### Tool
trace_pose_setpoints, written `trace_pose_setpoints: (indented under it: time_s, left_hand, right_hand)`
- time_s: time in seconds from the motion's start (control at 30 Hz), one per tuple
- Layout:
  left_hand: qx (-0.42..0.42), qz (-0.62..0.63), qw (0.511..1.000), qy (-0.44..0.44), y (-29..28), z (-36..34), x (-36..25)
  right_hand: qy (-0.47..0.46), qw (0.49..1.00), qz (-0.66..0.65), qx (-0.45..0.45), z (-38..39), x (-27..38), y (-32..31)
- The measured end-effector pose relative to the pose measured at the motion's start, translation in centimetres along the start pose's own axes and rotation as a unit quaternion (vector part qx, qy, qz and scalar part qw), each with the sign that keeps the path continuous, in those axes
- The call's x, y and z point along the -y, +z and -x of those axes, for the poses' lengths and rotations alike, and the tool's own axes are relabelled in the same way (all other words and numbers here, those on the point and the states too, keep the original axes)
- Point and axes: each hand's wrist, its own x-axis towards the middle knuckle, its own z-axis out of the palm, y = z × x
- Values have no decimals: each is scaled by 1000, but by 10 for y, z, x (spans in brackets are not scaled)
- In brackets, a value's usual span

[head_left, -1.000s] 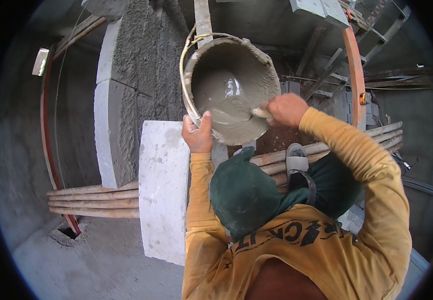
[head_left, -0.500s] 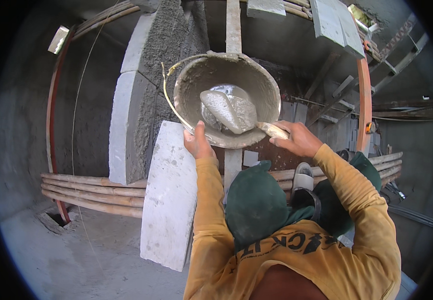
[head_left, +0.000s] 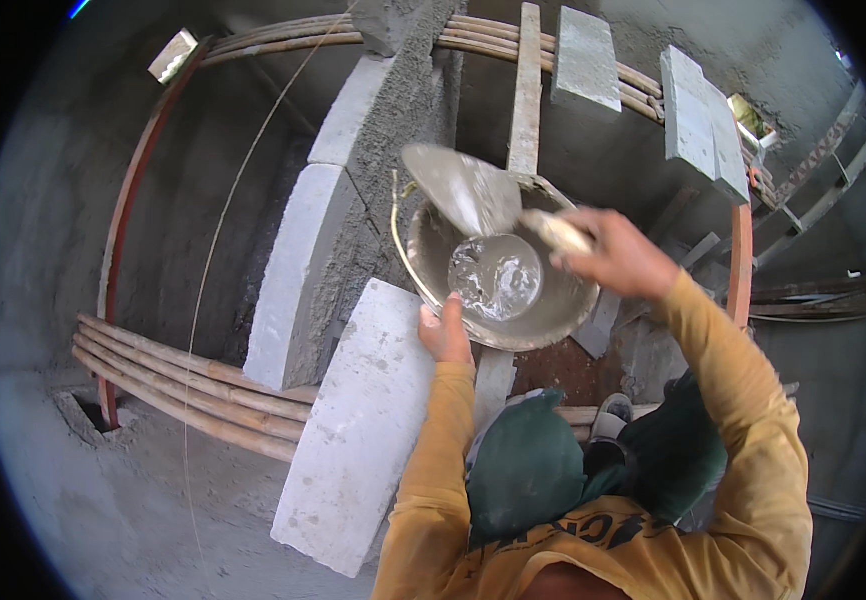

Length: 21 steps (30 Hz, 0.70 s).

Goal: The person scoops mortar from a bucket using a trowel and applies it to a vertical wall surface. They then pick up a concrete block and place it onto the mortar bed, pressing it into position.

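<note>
My right hand (head_left: 608,250) is closed on the pale handle of a pointed metal trowel (head_left: 463,190). Its mortar-coated blade is raised over the upper-left rim of a round bucket (head_left: 563,300). My left hand (head_left: 445,335) grips the bucket's near-left rim, thumb on top, beside the thin handle. Wet grey slurry (head_left: 495,275) glistens at the bottom. A narrow board (head_left: 526,80) runs beneath the bucket. A pale block (head_left: 348,430) lies just left of my left forearm.
A block wall (head_left: 293,260) with rough mortar rises left of the bucket. Bamboo poles (head_left: 193,395) cross at near left, more along the back holding loose blocks (head_left: 583,55). An upright timber (head_left: 738,260) and ladder (head_left: 843,175) stand right. A string (head_left: 213,250) runs at left.
My right hand has lifted the trowel from inside the bucket to above its rim, blade swung up-left. My left hand stays on the rim. The view has shifted, showing more of the back.
</note>
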Motion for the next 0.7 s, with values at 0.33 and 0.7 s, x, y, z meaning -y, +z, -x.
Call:
trace_pose_setpoints:
  time_s: [0.33, 0.7]
  left_hand:
    - [8, -85, 996, 5, -9, 0, -1]
    - [20, -94, 995, 3, -9, 1, -2]
  right_hand:
    - [137, 892, -431, -26, -286, 33, 64]
    - [148, 790, -593, -48, -283, 43, 147]
